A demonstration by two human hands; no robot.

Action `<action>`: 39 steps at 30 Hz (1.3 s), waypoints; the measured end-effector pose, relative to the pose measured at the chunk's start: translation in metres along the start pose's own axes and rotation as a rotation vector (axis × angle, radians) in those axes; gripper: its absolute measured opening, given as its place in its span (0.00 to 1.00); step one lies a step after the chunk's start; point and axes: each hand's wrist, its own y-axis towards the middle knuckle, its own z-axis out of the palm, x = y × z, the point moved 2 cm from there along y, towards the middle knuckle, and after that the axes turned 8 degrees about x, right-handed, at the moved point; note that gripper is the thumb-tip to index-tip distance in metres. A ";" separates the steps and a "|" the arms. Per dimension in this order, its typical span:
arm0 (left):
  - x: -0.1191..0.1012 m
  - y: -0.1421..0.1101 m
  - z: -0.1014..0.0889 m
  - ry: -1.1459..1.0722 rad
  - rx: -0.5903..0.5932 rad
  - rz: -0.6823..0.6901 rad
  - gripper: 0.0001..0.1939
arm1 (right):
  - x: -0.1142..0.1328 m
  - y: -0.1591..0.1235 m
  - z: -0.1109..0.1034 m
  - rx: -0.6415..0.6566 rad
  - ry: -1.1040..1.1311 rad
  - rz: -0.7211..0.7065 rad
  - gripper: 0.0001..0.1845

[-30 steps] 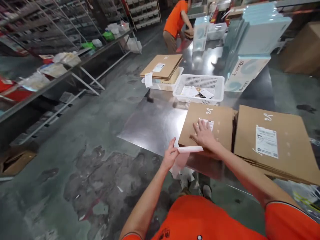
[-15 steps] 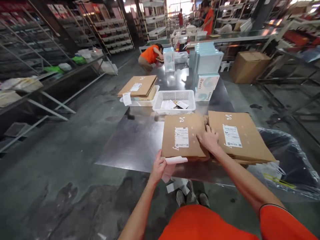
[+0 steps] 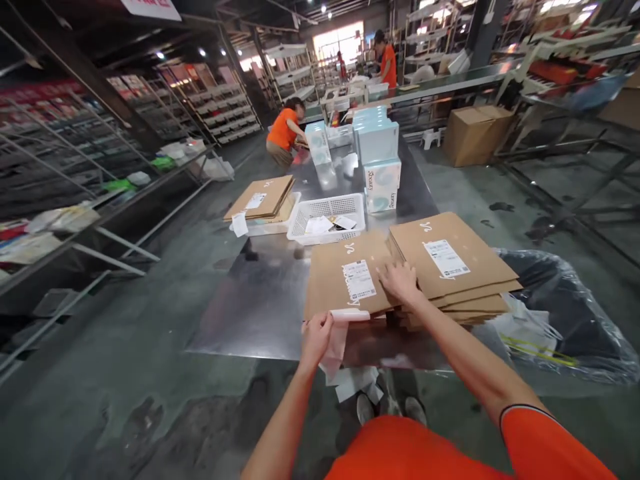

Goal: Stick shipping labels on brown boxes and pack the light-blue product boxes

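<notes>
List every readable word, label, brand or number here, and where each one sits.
"Sbeauty" (first letter uncertain): printed sideways on the pale blue-and-white box.
White script mark, possibly an S, no readable word: on the cardboard mailer.
White shipping label: on that mailer, print too small to read.
White shipping label: on the nearer mailer, too small to read.
Overhead white sign: cut off, unreadable.

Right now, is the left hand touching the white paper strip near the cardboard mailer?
Touching. The head view shows the left hand pinching the end of the white paper strip, at the front edge of the cardboard mailer.
</notes>
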 end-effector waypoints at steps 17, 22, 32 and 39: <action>-0.118 0.050 0.191 -0.545 0.159 -0.132 0.19 | -0.312 -0.013 -0.045 -0.110 0.464 0.017 0.35; -0.110 0.073 0.204 -0.567 0.179 -0.188 0.23 | -0.292 -0.009 -0.031 0.009 0.742 0.069 0.35; -0.081 0.010 0.221 -0.543 0.200 -0.097 0.15 | -0.263 -0.073 -0.009 0.056 0.920 0.178 0.30; -0.087 -0.028 0.187 -0.605 0.176 -0.056 0.19 | -0.287 -0.084 -0.032 -0.308 1.149 0.516 0.24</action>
